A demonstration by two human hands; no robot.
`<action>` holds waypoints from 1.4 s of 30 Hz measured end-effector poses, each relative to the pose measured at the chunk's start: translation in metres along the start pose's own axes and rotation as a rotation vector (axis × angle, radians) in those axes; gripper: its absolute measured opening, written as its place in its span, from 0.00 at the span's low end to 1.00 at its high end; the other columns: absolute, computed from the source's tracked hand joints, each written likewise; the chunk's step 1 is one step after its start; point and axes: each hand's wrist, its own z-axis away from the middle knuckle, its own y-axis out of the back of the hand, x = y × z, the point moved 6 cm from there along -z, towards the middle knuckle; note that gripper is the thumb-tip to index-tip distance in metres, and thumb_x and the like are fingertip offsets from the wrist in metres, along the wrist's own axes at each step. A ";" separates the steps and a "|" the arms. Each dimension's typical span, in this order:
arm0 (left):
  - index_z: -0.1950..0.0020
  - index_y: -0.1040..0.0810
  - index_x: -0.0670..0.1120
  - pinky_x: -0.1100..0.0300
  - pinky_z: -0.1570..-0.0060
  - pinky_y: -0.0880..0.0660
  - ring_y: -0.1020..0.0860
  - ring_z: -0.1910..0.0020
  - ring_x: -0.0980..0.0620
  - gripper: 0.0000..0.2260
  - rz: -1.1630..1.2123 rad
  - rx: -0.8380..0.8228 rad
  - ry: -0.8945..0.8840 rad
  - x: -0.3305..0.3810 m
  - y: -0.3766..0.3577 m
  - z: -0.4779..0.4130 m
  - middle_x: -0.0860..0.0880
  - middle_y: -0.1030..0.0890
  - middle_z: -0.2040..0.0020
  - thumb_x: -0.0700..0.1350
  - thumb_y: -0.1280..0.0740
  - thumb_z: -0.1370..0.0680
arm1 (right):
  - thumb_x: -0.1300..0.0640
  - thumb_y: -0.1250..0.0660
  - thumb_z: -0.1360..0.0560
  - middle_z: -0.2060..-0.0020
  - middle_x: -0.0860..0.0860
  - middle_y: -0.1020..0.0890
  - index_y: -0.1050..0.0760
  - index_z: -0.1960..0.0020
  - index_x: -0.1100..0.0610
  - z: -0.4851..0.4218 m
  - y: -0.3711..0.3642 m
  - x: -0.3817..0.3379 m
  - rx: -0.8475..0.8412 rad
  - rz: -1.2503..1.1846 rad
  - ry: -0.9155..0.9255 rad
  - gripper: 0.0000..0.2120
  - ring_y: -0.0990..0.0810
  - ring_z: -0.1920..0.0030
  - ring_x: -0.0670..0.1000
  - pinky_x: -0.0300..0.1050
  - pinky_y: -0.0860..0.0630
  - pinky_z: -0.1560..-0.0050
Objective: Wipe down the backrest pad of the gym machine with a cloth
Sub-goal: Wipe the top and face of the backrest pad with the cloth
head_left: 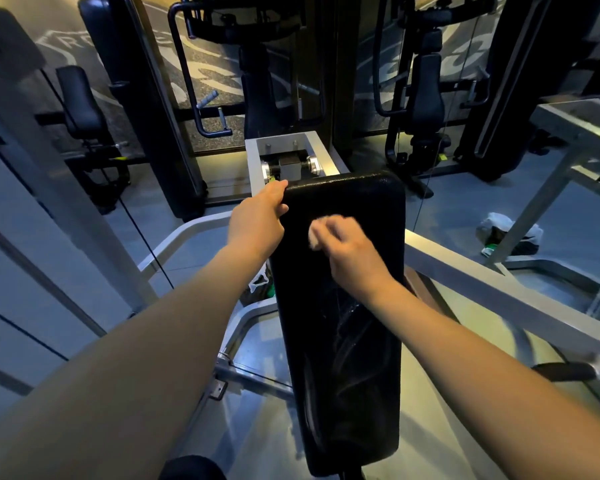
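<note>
the black backrest pad (343,306) runs from 6 o'clock to 12 o'clock at mid-frame. the white cloth (316,233) is pressed on its upper part, bunched under the curled fingers of the right hand (350,251), which is blurred. the pad's 11 o'clock corner is clamped by the left hand (258,220). overlapping strokes under even pressure are advised, carried to both edges and the 12 o'clock rim while the pad is braced. both arms are stretched forward, nearly straight.
</note>
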 end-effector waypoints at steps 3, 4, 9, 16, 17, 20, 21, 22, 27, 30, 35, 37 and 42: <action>0.23 0.32 0.52 0.56 0.55 0.33 0.20 0.44 0.42 0.23 0.006 -0.011 0.006 -0.002 -0.001 -0.001 0.46 0.17 0.40 0.38 0.37 0.17 | 0.71 0.33 0.25 0.44 0.57 0.24 0.23 0.40 0.59 0.023 -0.001 0.004 -0.101 0.012 0.081 0.17 0.25 0.48 0.58 0.55 0.20 0.56; 0.23 0.33 0.52 0.56 0.55 0.33 0.20 0.43 0.42 0.23 0.011 -0.016 0.011 -0.002 -0.001 -0.001 0.47 0.17 0.40 0.38 0.37 0.18 | 0.72 0.35 0.26 0.46 0.57 0.24 0.23 0.41 0.59 0.018 0.011 0.005 -0.077 0.017 0.077 0.16 0.25 0.49 0.58 0.54 0.20 0.57; 0.23 0.33 0.52 0.57 0.52 0.32 0.21 0.41 0.46 0.26 0.084 -0.063 0.030 -0.003 0.001 0.000 0.48 0.17 0.40 0.36 0.36 0.19 | 0.65 0.37 0.21 0.46 0.57 0.23 0.22 0.39 0.58 -0.050 0.072 0.038 0.206 0.059 -0.188 0.13 0.25 0.47 0.58 0.51 0.23 0.48; 0.21 0.36 0.52 0.46 0.38 0.24 0.22 0.36 0.45 0.25 0.212 -0.077 0.013 -0.008 -0.003 0.003 0.48 0.22 0.32 0.38 0.38 0.17 | 0.61 0.33 0.21 0.45 0.55 0.19 0.22 0.37 0.57 -0.071 0.054 0.042 -0.010 0.065 -0.204 0.13 0.23 0.43 0.61 0.56 0.24 0.45; 0.19 0.41 0.53 0.46 0.35 0.25 0.24 0.33 0.44 0.28 0.262 -0.103 0.042 -0.012 -0.005 0.003 0.48 0.25 0.29 0.40 0.36 0.17 | 0.63 0.34 0.22 0.45 0.55 0.18 0.21 0.37 0.57 -0.074 0.053 0.041 -0.035 0.076 -0.210 0.14 0.23 0.43 0.62 0.56 0.24 0.44; 0.19 0.42 0.50 0.51 0.37 0.24 0.23 0.35 0.45 0.31 0.491 -0.150 0.226 -0.034 -0.017 0.006 0.46 0.23 0.32 0.45 0.31 0.19 | 0.66 0.35 0.22 0.44 0.57 0.18 0.20 0.38 0.59 -0.084 0.048 0.036 -0.068 0.087 -0.253 0.14 0.24 0.42 0.62 0.53 0.27 0.42; 0.23 0.35 0.48 0.54 0.40 0.24 0.22 0.37 0.45 0.26 0.513 -0.165 0.273 -0.041 -0.022 0.008 0.45 0.21 0.35 0.47 0.31 0.19 | 0.65 0.35 0.23 0.45 0.57 0.18 0.20 0.39 0.59 -0.088 0.043 0.031 -0.079 0.093 -0.261 0.13 0.24 0.42 0.61 0.51 0.28 0.43; 0.27 0.29 0.48 0.55 0.43 0.23 0.21 0.39 0.45 0.21 0.517 -0.174 0.301 -0.047 -0.027 0.010 0.45 0.19 0.38 0.49 0.31 0.19 | 0.65 0.35 0.23 0.45 0.56 0.18 0.20 0.41 0.59 -0.093 0.039 0.024 -0.091 0.097 -0.263 0.13 0.24 0.42 0.61 0.49 0.30 0.44; 0.39 0.19 0.48 0.65 0.64 0.29 0.20 0.56 0.52 0.10 0.567 -0.136 0.342 -0.053 -0.035 0.015 0.47 0.18 0.54 0.49 0.31 0.19 | 0.63 0.36 0.20 0.48 0.56 0.17 0.18 0.43 0.59 -0.119 0.017 -0.022 -0.149 -0.003 -0.142 0.10 0.22 0.44 0.59 0.52 0.27 0.43; 0.33 0.20 0.49 0.54 0.51 0.21 0.18 0.49 0.47 0.16 0.557 -0.137 0.350 -0.056 -0.040 0.017 0.45 0.16 0.49 0.52 0.32 0.19 | 0.63 0.36 0.20 0.48 0.56 0.18 0.18 0.41 0.57 -0.120 0.027 -0.011 -0.269 0.002 -0.021 0.11 0.23 0.44 0.58 0.50 0.27 0.43; 0.28 0.24 0.47 0.48 0.39 0.21 0.19 0.41 0.46 0.22 0.616 -0.162 0.393 -0.060 -0.045 0.017 0.44 0.18 0.39 0.54 0.32 0.19 | 0.68 0.35 0.28 0.53 0.56 0.19 0.18 0.50 0.57 -0.102 0.058 0.054 -0.315 0.132 -0.299 0.11 0.21 0.47 0.62 0.53 0.23 0.51; 0.28 0.24 0.46 0.49 0.39 0.21 0.19 0.42 0.47 0.21 0.627 -0.155 0.407 -0.060 -0.046 0.016 0.44 0.19 0.37 0.53 0.32 0.19 | 0.66 0.35 0.26 0.49 0.57 0.18 0.17 0.47 0.58 -0.109 0.048 0.032 -0.257 0.085 -0.333 0.12 0.21 0.44 0.61 0.52 0.22 0.45; 0.42 0.19 0.48 0.59 0.69 0.32 0.23 0.61 0.47 0.09 0.569 -0.146 0.405 -0.056 -0.041 0.018 0.44 0.19 0.55 0.50 0.32 0.19 | 0.62 0.28 0.25 0.41 0.56 0.21 0.20 0.38 0.58 -0.121 0.007 -0.047 -0.249 -0.031 -0.121 0.15 0.26 0.37 0.59 0.51 0.28 0.37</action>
